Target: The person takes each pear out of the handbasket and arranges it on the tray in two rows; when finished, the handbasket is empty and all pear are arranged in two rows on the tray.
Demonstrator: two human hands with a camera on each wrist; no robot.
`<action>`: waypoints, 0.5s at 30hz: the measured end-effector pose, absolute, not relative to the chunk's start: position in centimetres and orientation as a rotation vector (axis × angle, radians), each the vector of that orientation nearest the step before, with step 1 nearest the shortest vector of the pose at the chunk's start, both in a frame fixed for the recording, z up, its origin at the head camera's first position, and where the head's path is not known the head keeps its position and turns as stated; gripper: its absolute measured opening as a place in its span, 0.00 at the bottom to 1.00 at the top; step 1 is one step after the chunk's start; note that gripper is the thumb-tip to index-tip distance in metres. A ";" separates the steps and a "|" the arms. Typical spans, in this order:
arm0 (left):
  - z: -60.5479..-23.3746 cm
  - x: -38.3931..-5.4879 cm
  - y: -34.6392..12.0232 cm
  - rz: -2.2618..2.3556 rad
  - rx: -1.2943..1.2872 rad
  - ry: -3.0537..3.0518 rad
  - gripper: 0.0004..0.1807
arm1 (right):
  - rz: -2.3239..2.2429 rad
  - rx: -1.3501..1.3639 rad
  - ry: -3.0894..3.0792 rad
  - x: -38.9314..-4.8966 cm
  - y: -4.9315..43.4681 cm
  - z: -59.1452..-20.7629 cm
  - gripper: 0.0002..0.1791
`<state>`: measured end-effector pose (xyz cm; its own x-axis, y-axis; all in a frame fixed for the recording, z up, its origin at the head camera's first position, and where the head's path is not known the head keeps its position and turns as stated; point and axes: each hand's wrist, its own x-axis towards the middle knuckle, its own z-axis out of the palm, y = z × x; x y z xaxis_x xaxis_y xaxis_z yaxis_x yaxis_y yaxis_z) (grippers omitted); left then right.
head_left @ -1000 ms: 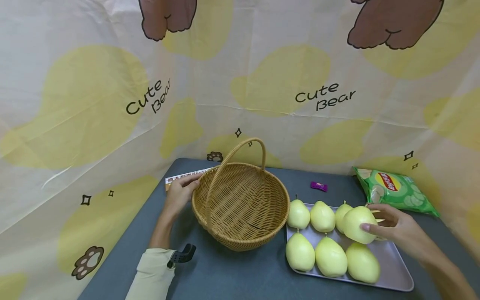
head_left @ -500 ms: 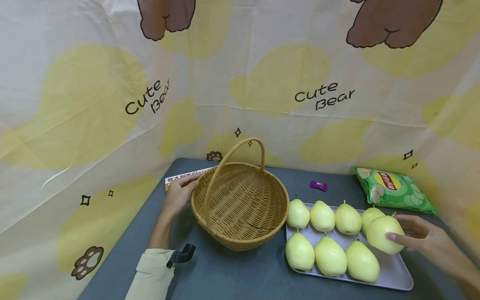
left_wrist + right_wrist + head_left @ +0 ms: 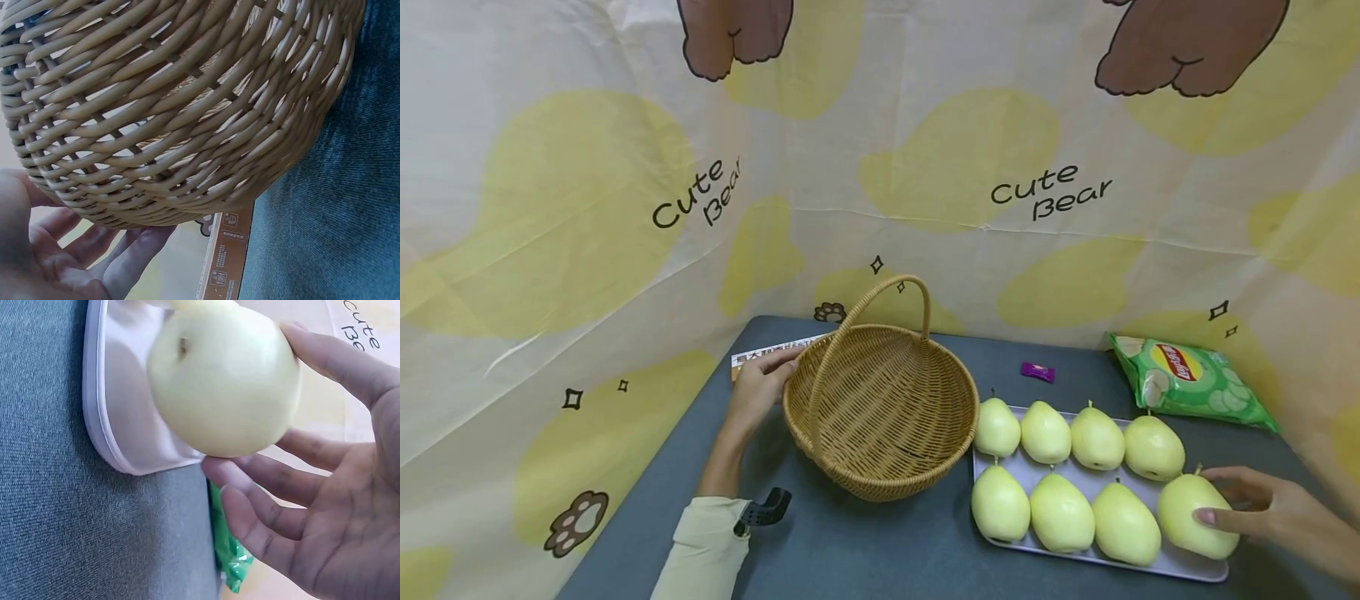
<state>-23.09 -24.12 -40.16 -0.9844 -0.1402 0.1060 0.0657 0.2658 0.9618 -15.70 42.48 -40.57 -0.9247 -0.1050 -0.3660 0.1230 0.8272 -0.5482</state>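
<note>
My right hand [image 3: 1273, 508] holds a pale green pear [image 3: 1197, 517] between thumb and fingers, at the front right corner of a light purple tray [image 3: 1187, 565]. The same pear [image 3: 225, 378] fills the upper middle of the right wrist view, stem end hidden. Several more pears [image 3: 1126, 523] sit in two rows on the tray. Left of it stands a wicker basket [image 3: 887, 408] with an arched handle, nothing inside. My left hand [image 3: 763, 387] grips its left side at the rim; in the left wrist view the fingers lie against the woven wall [image 3: 162, 125].
Behind the tray lie a green chip bag [image 3: 1195, 379] and a small purple wrapped sweet [image 3: 1037, 372]. A printed packet [image 3: 775, 350] is partly hidden behind the basket and left hand. A patterned cloth [image 3: 925, 167] hangs at the back of the dark table [image 3: 880, 554].
My right hand has carried the pear rightward and toward the front, from over the back row to the tray's front right corner. The left hand and basket have stayed put.
</note>
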 end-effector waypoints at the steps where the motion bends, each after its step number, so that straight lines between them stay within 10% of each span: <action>1: -40.2 -23.1 -24.1 -1.803 0.069 -2.360 0.20 | -0.816 0.005 2.606 -15.7 42.5 -40.7 0.46; 15: -40.5 -23.4 -24.1 -1.793 0.071 -2.367 0.20 | -0.941 -0.102 2.415 -15.4 42.6 -41.2 0.37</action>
<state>-23.36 -24.13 -40.48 -0.9842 -0.1410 0.1072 0.0650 0.2757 0.9590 -15.40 42.60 -41.23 -0.8506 -0.2569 -0.4589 0.1213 0.7533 -0.6464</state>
